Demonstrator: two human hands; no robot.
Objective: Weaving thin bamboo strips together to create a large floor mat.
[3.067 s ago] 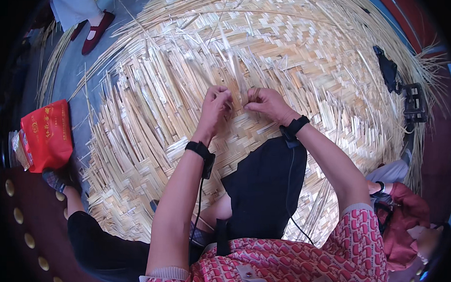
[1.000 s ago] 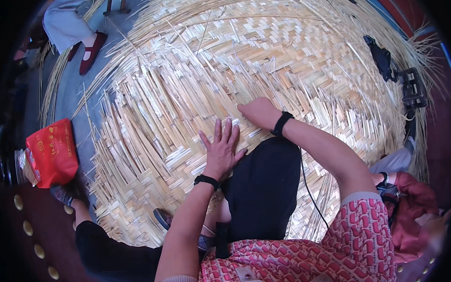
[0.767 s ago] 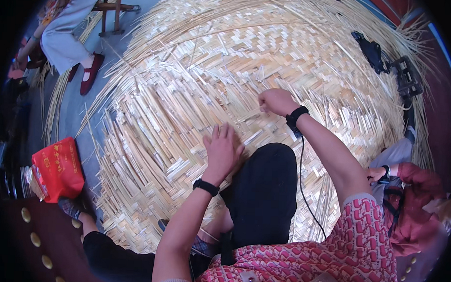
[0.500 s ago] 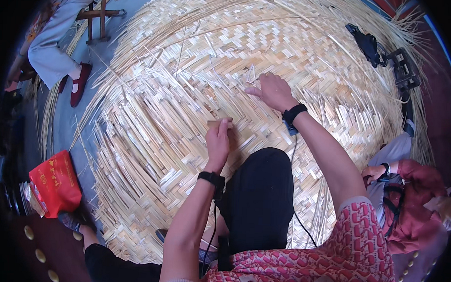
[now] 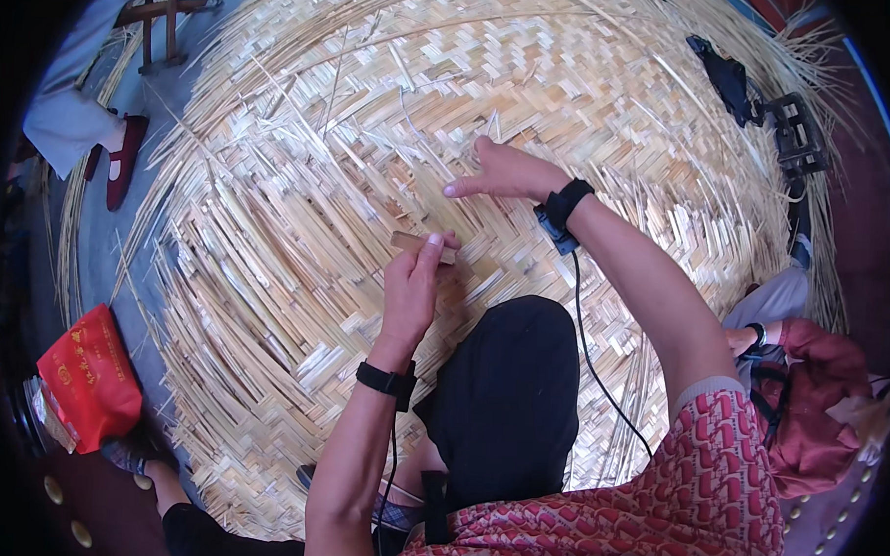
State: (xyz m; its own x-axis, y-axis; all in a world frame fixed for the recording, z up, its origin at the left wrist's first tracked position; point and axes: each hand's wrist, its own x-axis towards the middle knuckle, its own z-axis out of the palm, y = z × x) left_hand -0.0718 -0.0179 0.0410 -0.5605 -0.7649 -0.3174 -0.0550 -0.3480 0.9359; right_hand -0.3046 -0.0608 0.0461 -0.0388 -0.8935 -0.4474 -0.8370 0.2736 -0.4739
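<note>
Left hand (image 5: 410, 291) gripping flat wooden block (image 5: 417, 246), right hand (image 5: 503, 172) on woven bamboo mat (image 5: 270, 223)

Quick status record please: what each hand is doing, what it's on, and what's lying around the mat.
Left hand: grip closed on a small wooden block, held on the woven surface
Right hand: fingers extended, resting on the strips, holding nothing that shows
Work surface: large round woven bamboo mat, loose strip ends fanning out at its rim
Wrists: black band on each, a cable running from the right one
Left of mat: red bag
Upper left: another person's red shoe, wooden stool
Upper right: black tool
</note>
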